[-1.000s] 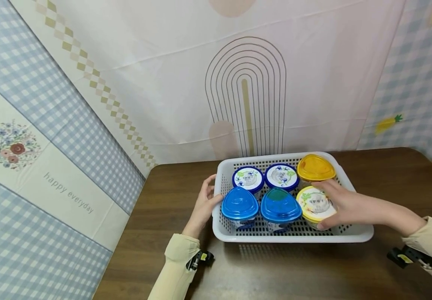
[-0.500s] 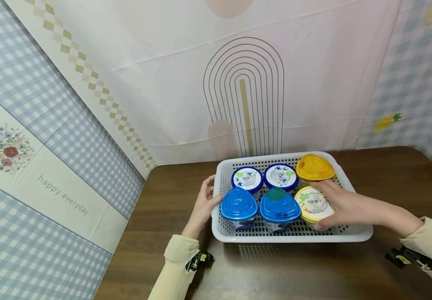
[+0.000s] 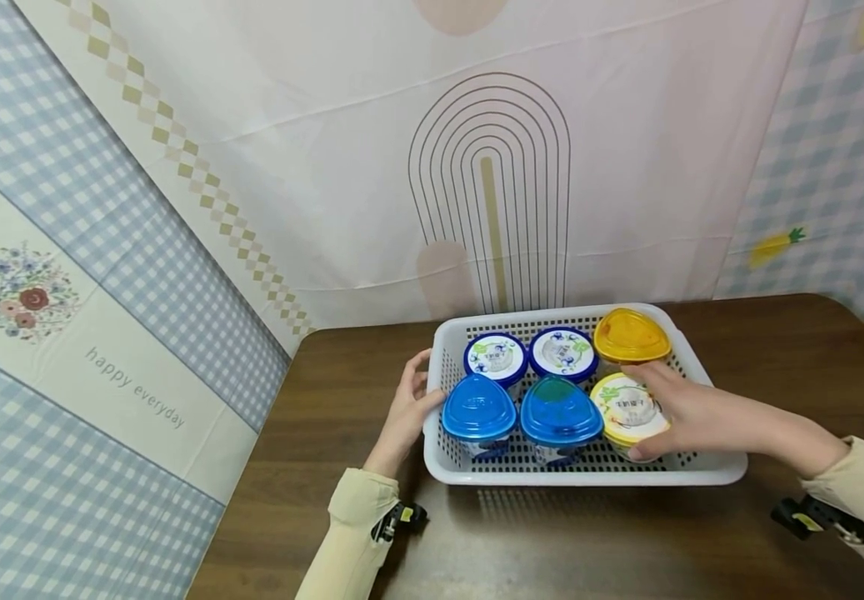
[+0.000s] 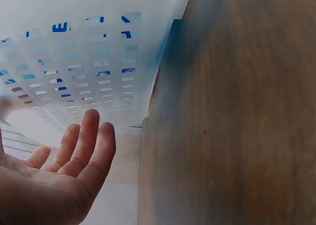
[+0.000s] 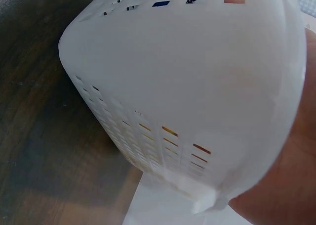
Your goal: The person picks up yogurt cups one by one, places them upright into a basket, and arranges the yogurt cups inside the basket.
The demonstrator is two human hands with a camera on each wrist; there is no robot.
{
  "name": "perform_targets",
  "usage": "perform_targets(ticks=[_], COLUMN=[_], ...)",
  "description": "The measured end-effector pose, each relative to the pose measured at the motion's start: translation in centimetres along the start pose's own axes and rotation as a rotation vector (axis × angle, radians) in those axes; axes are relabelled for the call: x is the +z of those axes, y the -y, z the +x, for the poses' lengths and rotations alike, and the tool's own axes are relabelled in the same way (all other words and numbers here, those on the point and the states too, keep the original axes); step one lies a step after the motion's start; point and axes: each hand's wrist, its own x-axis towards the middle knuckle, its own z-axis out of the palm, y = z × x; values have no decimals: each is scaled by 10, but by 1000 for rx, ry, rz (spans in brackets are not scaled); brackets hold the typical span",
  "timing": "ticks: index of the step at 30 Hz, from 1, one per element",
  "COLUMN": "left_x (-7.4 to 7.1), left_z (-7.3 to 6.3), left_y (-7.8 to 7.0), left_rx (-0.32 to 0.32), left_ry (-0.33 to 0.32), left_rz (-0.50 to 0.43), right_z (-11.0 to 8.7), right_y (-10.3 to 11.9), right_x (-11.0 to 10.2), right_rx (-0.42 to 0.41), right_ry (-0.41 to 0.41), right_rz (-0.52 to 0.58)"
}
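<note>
A white perforated plastic basket (image 3: pixel 551 477) stands on the wooden table with several lidded plastic cups inside. On the right, my right hand (image 3: pixel 690 412) grips a cup with a white, yellow-rimmed top (image 3: pixel 626 404), thumb at its front and fingers over the far side. In the right wrist view the basket wall (image 5: pixel 187 76) hides that cup and most of the hand. My left hand (image 3: pixel 407 408) rests at the basket's left end, thumb at the rim. In the left wrist view its fingers (image 4: pixel 90 141) lie loosely extended beside the outer wall (image 4: pixel 94 52).
Two cups with blue triangular lids (image 3: pixel 480 406) stand in the front row. Behind them are two white-topped, blue-rimmed cups (image 3: pixel 496 357) and one with a yellow triangular lid (image 3: pixel 630 335). A patterned cloth (image 3: pixel 327 167) hangs behind the table (image 3: pixel 551 550).
The yellow-rimmed cup under my right hand has shifted very slightly left and turned a little, the hand moving with it. The left hand and basket stay in place.
</note>
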Motion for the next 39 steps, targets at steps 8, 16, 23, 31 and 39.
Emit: perform_targets(ticks=[8,16,23,31,39], left_x=[0,-1,0,-1,-2], left_z=[-2,-2,-2,-3,-4], left_y=[-2,0,0,-2,-3], left_rx=[-3,0,8,0,20], left_ry=[-1,-6,-4,4,16], left_rz=[-1,-2,-4,0,1], right_z=[-3,-3,-5,-8,-17], right_y=[2,2,4,6,10], right_x=[-2,-2,0,2,2], right_rx=[20,38,55,38,-1], right_ry=[-2,18,27,-4,-57], right_rz=[-29,-39,-60,-86,-83])
